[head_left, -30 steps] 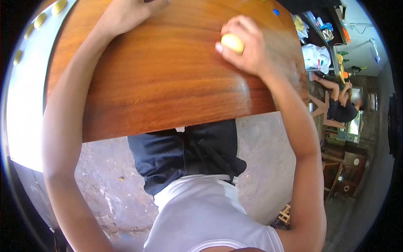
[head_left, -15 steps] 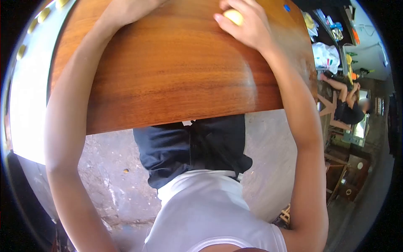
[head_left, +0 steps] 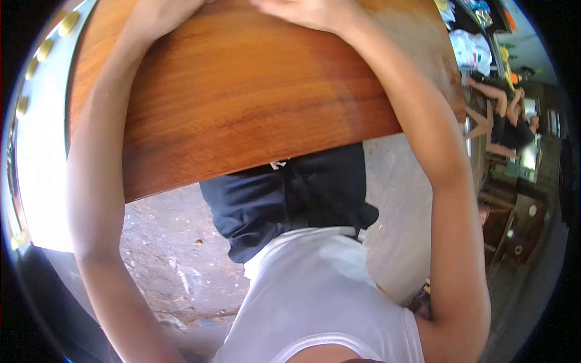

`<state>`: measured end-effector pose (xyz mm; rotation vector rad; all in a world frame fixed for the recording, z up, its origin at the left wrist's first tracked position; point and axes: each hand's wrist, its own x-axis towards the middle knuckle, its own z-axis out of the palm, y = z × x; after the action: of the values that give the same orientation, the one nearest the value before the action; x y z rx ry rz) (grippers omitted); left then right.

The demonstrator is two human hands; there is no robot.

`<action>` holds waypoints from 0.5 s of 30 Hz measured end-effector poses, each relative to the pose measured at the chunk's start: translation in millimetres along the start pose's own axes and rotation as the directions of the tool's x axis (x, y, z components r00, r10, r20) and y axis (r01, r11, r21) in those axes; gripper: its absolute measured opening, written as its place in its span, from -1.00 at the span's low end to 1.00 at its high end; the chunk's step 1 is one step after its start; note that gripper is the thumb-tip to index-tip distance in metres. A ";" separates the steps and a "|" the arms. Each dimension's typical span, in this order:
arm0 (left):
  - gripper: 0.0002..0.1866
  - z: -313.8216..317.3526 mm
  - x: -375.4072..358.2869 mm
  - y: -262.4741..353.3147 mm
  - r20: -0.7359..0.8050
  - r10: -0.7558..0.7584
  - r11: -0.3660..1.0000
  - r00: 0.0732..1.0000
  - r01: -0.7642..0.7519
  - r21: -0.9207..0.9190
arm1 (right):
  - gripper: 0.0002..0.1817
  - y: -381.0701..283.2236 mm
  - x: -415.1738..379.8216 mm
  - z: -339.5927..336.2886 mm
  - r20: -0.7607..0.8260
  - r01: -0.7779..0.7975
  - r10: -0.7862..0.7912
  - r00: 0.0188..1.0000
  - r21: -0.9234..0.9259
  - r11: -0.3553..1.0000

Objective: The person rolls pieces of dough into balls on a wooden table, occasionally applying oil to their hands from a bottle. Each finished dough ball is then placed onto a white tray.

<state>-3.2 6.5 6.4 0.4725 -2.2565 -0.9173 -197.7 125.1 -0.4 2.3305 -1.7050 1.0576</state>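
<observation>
My right hand (head_left: 315, 11) is at the top edge over the wooden table (head_left: 242, 85), its fingers partly cut off by the frame. Only a trace of the pale yellow ball shows at those fingers; half a second ago the ball was plainly in this hand. At the upper left, my left hand (head_left: 163, 15) rests on or just above the wood. Its fingers run mostly out of view, so what they touch is hidden.
Several yellowish round pieces (head_left: 69, 23) sit along a white surface (head_left: 39, 157) on the left. To the right are a white plastic bag (head_left: 471, 51) and, further off, a seated person (head_left: 511, 124). The table's near edge lies close to my dark shorts (head_left: 302, 199).
My right hand has moved left and up, closer to my left hand, with the yellow ball now nearly out of view. My left hand has shifted slightly left. The camera view has tilted a little.
</observation>
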 end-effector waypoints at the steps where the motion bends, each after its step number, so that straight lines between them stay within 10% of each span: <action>1: -0.82 -3.7 -4.2 3.9 0.026 0.009 1.000 1.000 -0.009 -0.006 | -0.78 -13.5 1.0 9.3 0.013 0.070 -0.070 0.997 -0.022 0.997; 5: -0.80 -13.0 -1.7 7.2 0.121 -0.139 0.990 0.983 0.135 0.041 | -0.80 -42.1 -40.6 -8.8 0.010 0.201 -0.203 0.979 0.093 0.975; 10: -0.76 -3.9 8.0 1.8 0.124 -0.188 0.982 0.974 0.187 0.018 | -0.76 17.3 -41.7 -31.6 -0.035 -0.011 0.000 0.999 -0.330 0.944; 13: -0.75 -7.6 3.5 5.2 0.127 -0.121 0.992 0.985 0.117 0.035 | -0.77 9.6 1.8 1.5 -0.025 -0.187 0.186 0.982 -0.100 0.977; 15: -0.77 -11.6 5.7 -25.6 0.131 -0.108 0.994 0.985 0.102 0.048 | -0.78 -9.2 5.3 24.2 -0.006 0.030 -0.031 1.000 -0.137 0.990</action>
<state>2.7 -19.9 -3.2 0.5684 -2.3945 -0.9835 -177.3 113.8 -12.9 2.2575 -1.6767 0.9128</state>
